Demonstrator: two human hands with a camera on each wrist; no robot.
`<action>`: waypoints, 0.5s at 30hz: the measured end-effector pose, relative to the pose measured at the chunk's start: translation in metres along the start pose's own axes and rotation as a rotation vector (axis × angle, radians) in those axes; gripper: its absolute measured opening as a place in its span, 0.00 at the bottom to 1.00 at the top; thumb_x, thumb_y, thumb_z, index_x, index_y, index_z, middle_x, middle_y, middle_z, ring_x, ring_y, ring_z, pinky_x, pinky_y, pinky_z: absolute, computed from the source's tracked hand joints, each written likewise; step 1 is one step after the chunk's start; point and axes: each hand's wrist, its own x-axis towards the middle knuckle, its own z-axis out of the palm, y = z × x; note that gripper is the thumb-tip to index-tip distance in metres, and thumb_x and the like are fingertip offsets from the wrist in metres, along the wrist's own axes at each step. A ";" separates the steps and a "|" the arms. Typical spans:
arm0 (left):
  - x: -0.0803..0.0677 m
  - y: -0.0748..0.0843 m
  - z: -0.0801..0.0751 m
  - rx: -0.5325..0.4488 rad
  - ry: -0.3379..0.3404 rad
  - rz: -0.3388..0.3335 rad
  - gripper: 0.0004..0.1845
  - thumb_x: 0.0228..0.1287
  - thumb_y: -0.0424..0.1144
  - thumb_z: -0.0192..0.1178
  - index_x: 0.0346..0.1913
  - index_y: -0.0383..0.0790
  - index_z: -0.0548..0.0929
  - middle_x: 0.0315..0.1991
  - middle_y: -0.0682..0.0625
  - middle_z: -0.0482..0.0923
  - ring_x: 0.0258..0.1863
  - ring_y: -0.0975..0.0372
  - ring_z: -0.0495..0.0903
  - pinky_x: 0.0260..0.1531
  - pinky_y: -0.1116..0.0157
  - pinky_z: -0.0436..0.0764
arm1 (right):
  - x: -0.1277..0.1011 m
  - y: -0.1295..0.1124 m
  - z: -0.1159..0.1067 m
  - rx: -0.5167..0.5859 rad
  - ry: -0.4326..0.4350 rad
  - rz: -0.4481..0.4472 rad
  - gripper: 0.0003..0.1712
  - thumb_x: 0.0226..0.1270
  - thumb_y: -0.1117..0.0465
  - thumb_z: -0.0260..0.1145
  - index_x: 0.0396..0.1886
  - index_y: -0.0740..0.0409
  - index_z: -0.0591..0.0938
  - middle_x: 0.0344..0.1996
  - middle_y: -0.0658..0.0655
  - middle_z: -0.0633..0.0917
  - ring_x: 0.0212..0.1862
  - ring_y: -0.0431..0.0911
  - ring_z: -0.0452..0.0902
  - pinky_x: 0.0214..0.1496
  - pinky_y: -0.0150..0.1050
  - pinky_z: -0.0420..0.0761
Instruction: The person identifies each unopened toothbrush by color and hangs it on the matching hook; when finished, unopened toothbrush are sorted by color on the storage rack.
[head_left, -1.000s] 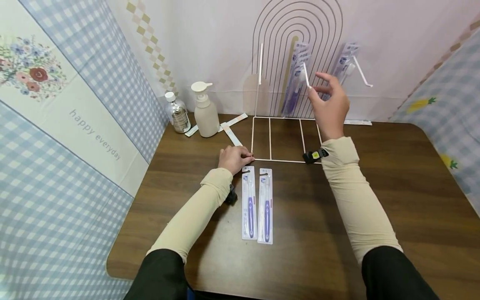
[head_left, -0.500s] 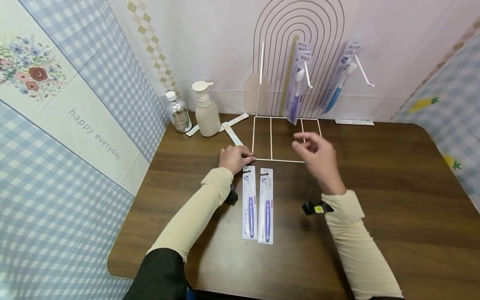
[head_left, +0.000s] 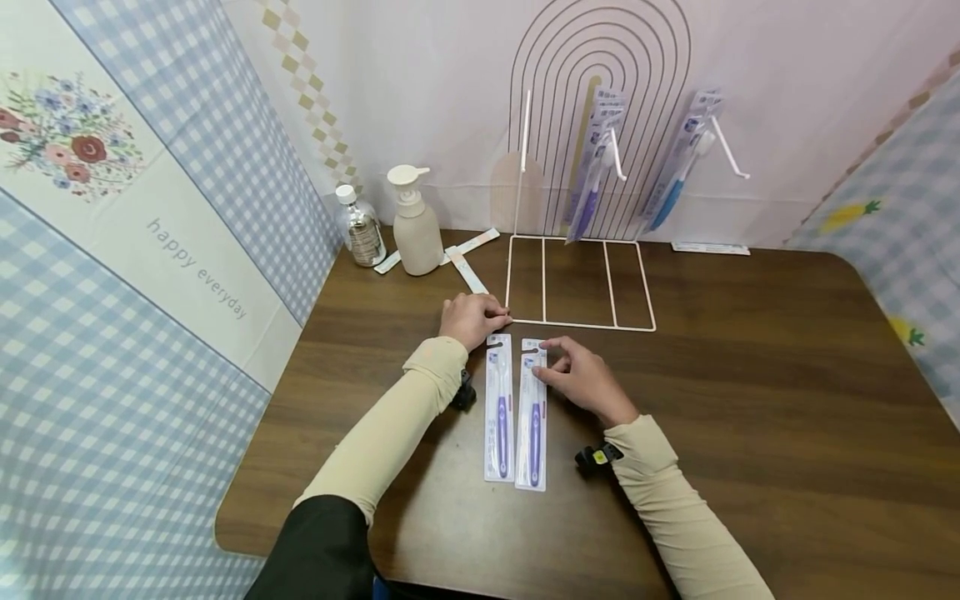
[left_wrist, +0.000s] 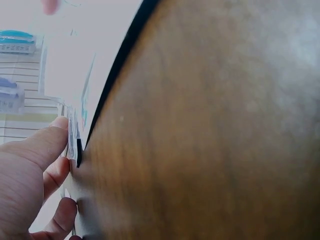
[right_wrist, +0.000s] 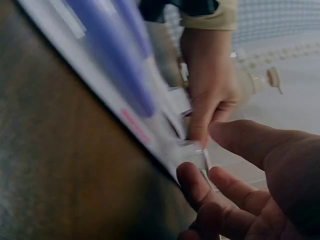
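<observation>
Two packaged toothbrushes with purple handles, a left one (head_left: 500, 417) and a right one (head_left: 533, 417), lie side by side on the table. My right hand (head_left: 588, 385) is at the upper end of the right package, thumb and fingers apart around its edge; the right wrist view shows the gap between them. My left hand (head_left: 471, 320) pinches the front left corner of a white wire rack (head_left: 577, 324). Packaged toothbrushes hang on its hooks: purple ones (head_left: 588, 208) in the middle and a blue one (head_left: 667, 204) at the right. The left hook (head_left: 525, 133) bears nothing.
A pump bottle (head_left: 417, 237) and a clear bottle with a white cap (head_left: 362, 233) stand at the back left. Flat printed strips (head_left: 467, 271) lie beside them. Another flat package (head_left: 710, 248) lies behind the rack's right side. Curtains border the table (head_left: 787, 375).
My right hand has left the middle hook and come down toward me to the right package on the table. The hanging packages have swung slightly. My left hand has stayed at the rack's corner.
</observation>
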 end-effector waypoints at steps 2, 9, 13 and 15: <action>0.000 0.000 0.000 0.001 0.000 0.002 0.11 0.71 0.52 0.70 0.50 0.56 0.95 0.48 0.62 0.89 0.48 0.55 0.84 0.50 0.52 0.71 | 0.001 0.002 0.002 -0.035 -0.006 -0.001 0.25 0.71 0.56 0.74 0.62 0.61 0.81 0.27 0.51 0.87 0.27 0.41 0.78 0.35 0.40 0.75; 0.002 0.000 0.000 0.005 -0.003 0.003 0.11 0.71 0.52 0.70 0.50 0.57 0.95 0.49 0.62 0.89 0.50 0.55 0.84 0.51 0.52 0.71 | 0.002 0.007 0.007 -0.118 0.024 -0.015 0.22 0.68 0.56 0.76 0.58 0.59 0.83 0.22 0.49 0.82 0.26 0.41 0.75 0.37 0.42 0.74; 0.002 0.000 0.001 -0.002 -0.008 -0.006 0.11 0.71 0.52 0.70 0.50 0.57 0.95 0.50 0.62 0.89 0.50 0.55 0.84 0.51 0.52 0.71 | 0.001 0.009 0.008 -0.111 0.067 -0.027 0.22 0.66 0.56 0.77 0.56 0.58 0.84 0.24 0.49 0.83 0.28 0.42 0.76 0.39 0.44 0.75; 0.002 0.000 0.001 -0.004 -0.009 -0.008 0.11 0.71 0.52 0.70 0.50 0.56 0.95 0.50 0.61 0.89 0.50 0.54 0.84 0.51 0.52 0.71 | 0.000 0.010 0.006 -0.107 0.102 -0.041 0.21 0.66 0.56 0.77 0.55 0.58 0.85 0.26 0.50 0.85 0.29 0.43 0.78 0.40 0.44 0.76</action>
